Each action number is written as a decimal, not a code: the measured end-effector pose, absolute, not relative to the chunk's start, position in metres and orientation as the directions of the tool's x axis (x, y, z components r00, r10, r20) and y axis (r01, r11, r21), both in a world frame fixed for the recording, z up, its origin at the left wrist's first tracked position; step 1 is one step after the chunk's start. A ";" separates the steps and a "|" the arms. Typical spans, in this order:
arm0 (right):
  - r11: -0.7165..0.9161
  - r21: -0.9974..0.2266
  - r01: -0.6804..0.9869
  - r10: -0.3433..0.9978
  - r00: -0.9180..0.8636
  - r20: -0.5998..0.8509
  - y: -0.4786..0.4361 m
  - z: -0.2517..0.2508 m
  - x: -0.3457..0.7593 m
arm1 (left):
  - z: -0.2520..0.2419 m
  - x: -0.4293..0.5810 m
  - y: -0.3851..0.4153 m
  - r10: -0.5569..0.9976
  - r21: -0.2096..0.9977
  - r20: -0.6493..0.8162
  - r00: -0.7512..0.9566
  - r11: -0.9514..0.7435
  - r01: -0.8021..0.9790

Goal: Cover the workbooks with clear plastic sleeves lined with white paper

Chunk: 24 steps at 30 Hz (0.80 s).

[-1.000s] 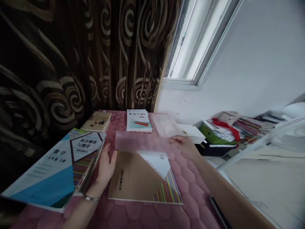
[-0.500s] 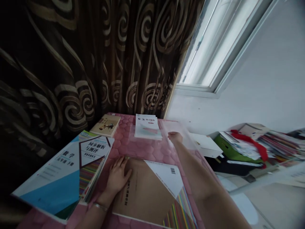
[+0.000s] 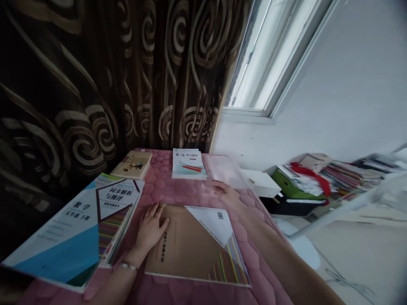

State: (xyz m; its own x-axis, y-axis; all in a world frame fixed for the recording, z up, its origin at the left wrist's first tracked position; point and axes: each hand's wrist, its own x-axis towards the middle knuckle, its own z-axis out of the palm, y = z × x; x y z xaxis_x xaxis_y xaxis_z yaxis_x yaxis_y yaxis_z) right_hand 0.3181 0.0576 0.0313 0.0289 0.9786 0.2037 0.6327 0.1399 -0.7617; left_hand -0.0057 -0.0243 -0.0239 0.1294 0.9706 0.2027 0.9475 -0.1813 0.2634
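My left hand (image 3: pixel 150 228) lies flat with fingers spread, resting on the left edge of a brown workbook (image 3: pixel 193 248) that has a white corner and colored stripes. A bracelet circles that wrist. My right hand (image 3: pixel 225 193) is over the pink table cover (image 3: pixel 178 192), beyond the workbook's far edge. Motion smears its fingers, so a grip cannot be made out. Close beyond it lies a clear plastic sheet (image 3: pixel 224 169). Left of the sheet is a white calligraphy book (image 3: pixel 188 163) with a red pattern on its cover.
A stack of blue-and-white math workbooks (image 3: pixel 73 233) sits at the left. Behind it is a small tan book (image 3: pixel 132 165). A patterned curtain (image 3: pixel 143 76) hangs along the far side. Beyond the table's right edge are a white box (image 3: pixel 260 182) and piled papers (image 3: pixel 302 182).
My right hand has drawn back a little toward me, away from the clear sheet. The clear layer over the calligraphy book is gone. My left hand stays on the workbook; the view has shifted.
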 end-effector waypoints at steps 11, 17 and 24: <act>0.338 -0.535 0.775 0.912 -0.410 -0.019 -0.147 -0.003 0.322 | -0.021 -0.003 -0.025 0.963 0.198 0.230 0.140 -0.188 0.962; 0.335 -0.564 0.754 0.911 -0.412 -0.010 -0.146 -0.010 0.326 | -0.011 0.003 -0.057 0.907 0.265 0.116 0.404 -0.420 0.868; 0.346 -0.565 0.749 0.896 -0.442 -0.038 -0.142 -0.004 0.328 | 0.011 -0.016 -0.111 0.823 0.440 -0.118 0.556 -0.459 0.772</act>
